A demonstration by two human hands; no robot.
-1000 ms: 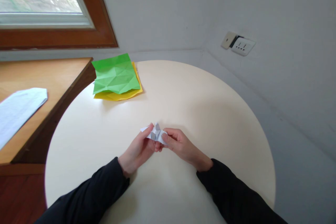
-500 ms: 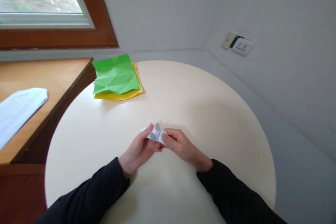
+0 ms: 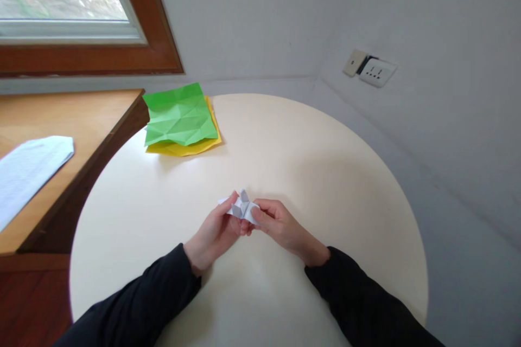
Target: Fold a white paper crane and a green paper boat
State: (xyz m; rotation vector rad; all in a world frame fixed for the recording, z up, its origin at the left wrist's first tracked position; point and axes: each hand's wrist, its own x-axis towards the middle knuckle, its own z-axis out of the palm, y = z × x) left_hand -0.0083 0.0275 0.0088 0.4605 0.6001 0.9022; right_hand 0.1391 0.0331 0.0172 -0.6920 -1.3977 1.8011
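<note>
Between my two hands is a small piece of folded white paper (image 3: 243, 208), with two pointed flaps standing up from its middle. My left hand (image 3: 216, 232) grips its left end, thumb on top and fingers underneath. On the other side my right hand (image 3: 280, 224) pinches the right end between thumb and fingers. The fingertips of both hands come close together below the paper, and its underside is hidden.
A round cream table (image 3: 325, 173) lies under my hands. Creased green paper (image 3: 179, 114) rests on yellow paper (image 3: 189, 148) at its far left. A wooden desk (image 3: 101, 114) on the left holds folded white paper (image 3: 36, 168). Wall sockets (image 3: 377, 72) sit at right.
</note>
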